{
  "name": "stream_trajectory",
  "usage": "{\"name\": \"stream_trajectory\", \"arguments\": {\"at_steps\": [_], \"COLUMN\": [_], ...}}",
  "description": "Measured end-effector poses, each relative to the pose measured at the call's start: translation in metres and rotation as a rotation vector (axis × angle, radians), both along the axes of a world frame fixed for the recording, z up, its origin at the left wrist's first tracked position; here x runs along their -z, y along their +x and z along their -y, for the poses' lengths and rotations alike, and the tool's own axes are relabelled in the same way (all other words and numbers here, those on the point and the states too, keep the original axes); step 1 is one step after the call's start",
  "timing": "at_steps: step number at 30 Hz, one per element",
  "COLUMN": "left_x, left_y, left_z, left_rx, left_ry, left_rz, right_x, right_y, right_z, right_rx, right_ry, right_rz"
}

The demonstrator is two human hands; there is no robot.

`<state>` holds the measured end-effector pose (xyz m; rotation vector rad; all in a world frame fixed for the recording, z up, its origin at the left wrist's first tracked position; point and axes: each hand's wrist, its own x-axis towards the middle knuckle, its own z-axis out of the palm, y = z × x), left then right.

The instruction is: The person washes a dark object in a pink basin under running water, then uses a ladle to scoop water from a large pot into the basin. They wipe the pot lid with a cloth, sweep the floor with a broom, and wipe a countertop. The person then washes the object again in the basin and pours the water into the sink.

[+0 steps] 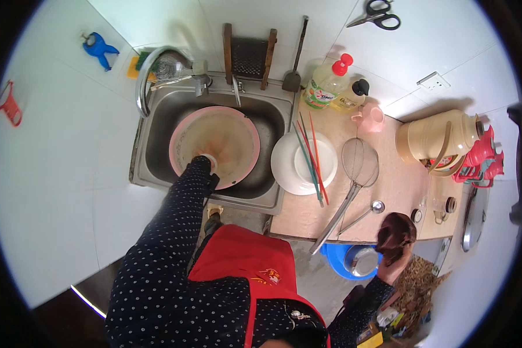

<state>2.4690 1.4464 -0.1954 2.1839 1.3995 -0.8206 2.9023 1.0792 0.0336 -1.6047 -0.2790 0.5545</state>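
My left hand (211,162) reaches into a pink-rimmed basin (177,124) of cloudy water that stands in the steel sink (272,194). The fingers are under the water, so their pose is hidden; a blurred orange tint shows near them. On the right, beyond the counter's front edge, my right hand (392,270) is closed on a dark brown, glossy, rounded thing (397,235), whose kind I cannot make out. Near that hand, on the counter, lie a small round-headed ladle (377,207) and a long-handled wire skimmer (359,162).
Right of the sink are stacked white plates (284,162) with chopsticks (314,165) across them. A soap bottle (325,87), a pink mug (370,118) and a beige thermos (435,136) line the back. The faucet (142,87) arches over the sink. Below the counter sits a blue basin (336,261).
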Motion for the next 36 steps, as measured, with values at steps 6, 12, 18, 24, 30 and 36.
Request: {"name": "stream_trajectory", "arguments": {"at_steps": [6, 12, 18, 24, 30, 36], "left_x": [0.022, -0.023, -0.004, 0.038, 0.057, 0.013], "left_y": [-0.005, -0.054, -0.09, -0.048, -0.037, -0.022], "left_z": [-0.012, -0.033, -0.079, -0.059, -0.052, -0.032], "left_rx": [-0.18, -1.233, -0.944, -0.266, -0.059, -1.434], "left_ry": [-0.34, -1.323, -0.608, -0.102, -0.26, -0.615], "left_rz": [0.548, 1.46, 0.977, 0.226, 0.187, 0.955], "right_x": [0.029, 0.165, 0.242, 0.281, 0.288, 0.303], "right_y": [-0.197, -0.343, -0.346, -0.359, -0.358, -0.354], "right_z": [-0.155, -0.313, -0.35, -0.346, -0.344, -0.345], "right_rx": [-0.628, -0.737, -0.544, -0.913, -0.936, -0.391], "right_ry": [-0.17, -0.197, -0.521, -0.838, -0.98, -0.379], "right_rz": [0.08, -0.178, 0.188, 0.545, 0.164, -1.174]}}
